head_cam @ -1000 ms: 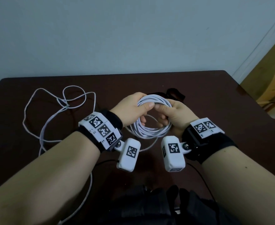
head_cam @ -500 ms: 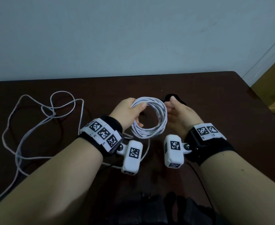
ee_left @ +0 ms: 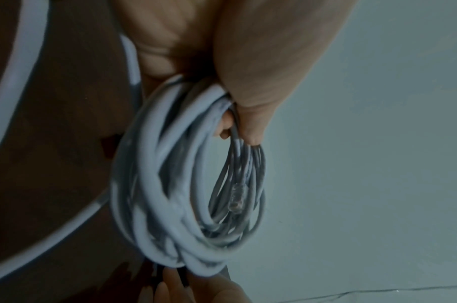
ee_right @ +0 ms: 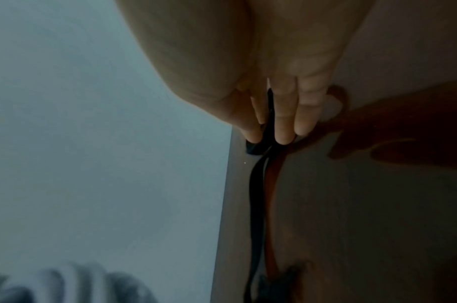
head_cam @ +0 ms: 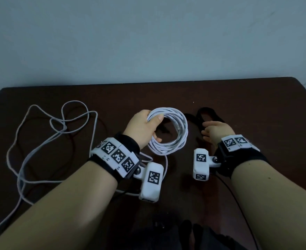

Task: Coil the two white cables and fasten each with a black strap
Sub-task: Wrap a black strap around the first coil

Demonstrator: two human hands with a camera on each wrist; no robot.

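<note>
A dark brown table [head_cam: 238, 98] stands against a pale wall [head_cam: 148, 42]. Two white cables: the coiled cable [head_cam: 174, 139], gripped by the left hand [head_cam: 141, 129], and the loose cable [head_cam: 40, 134] at nine o'clock. The right hand [head_cam: 217, 130], fingers straight, touches a black strap [head_cam: 208, 112] at three o'clock of the coil.

left hand [head_cam: 142, 127] curled in a grip, right hand [head_cam: 216, 131] reaching forward with straight fingers [ee_right: 284, 114].
</note>
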